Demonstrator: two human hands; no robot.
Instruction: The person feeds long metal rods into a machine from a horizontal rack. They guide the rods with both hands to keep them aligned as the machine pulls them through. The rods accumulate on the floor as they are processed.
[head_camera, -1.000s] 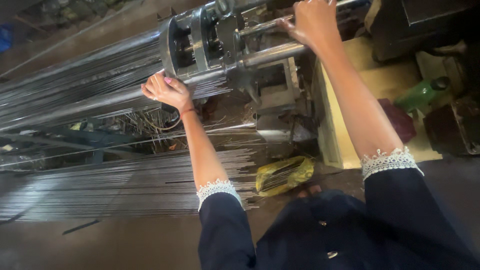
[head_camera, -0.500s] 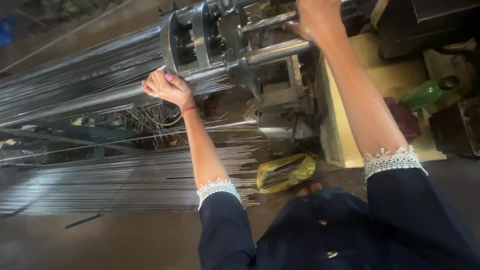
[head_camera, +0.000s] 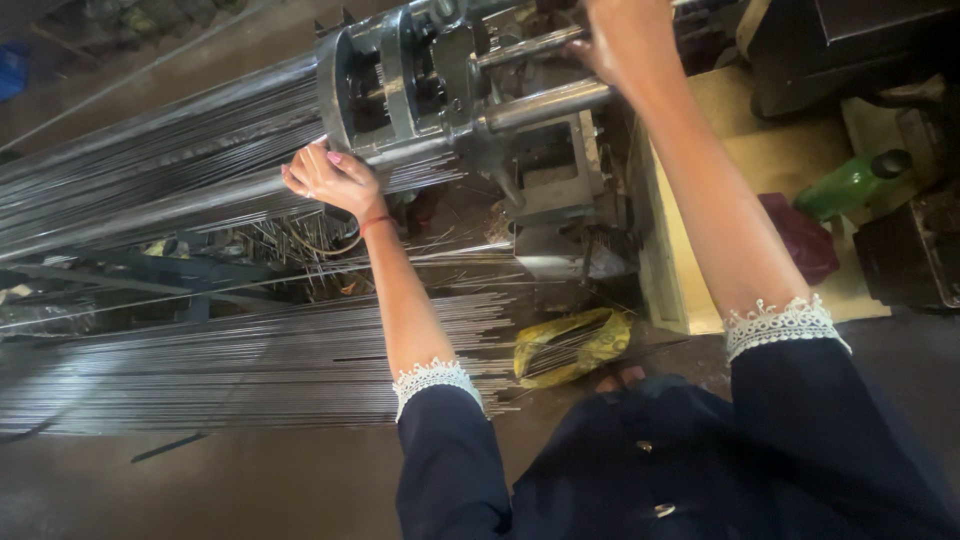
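At the machine's (head_camera: 420, 90) mouth, left hand (head_camera: 330, 180) curls closed on thin shiny steel rods (head_camera: 150, 190) fed partway into the grey head, right hand (head_camera: 625, 40) grips a smooth round bar (head_camera: 545, 100), with many rods stacked (head_camera: 200, 370) below, apparently unprocessed.

She is wearing a dark navy, buttoned garment whose sleeves are ending in white lace cuffs, with a thin red thread circling the left hand's (head_camera: 330, 180) wrist and pink polish showing on its nails.
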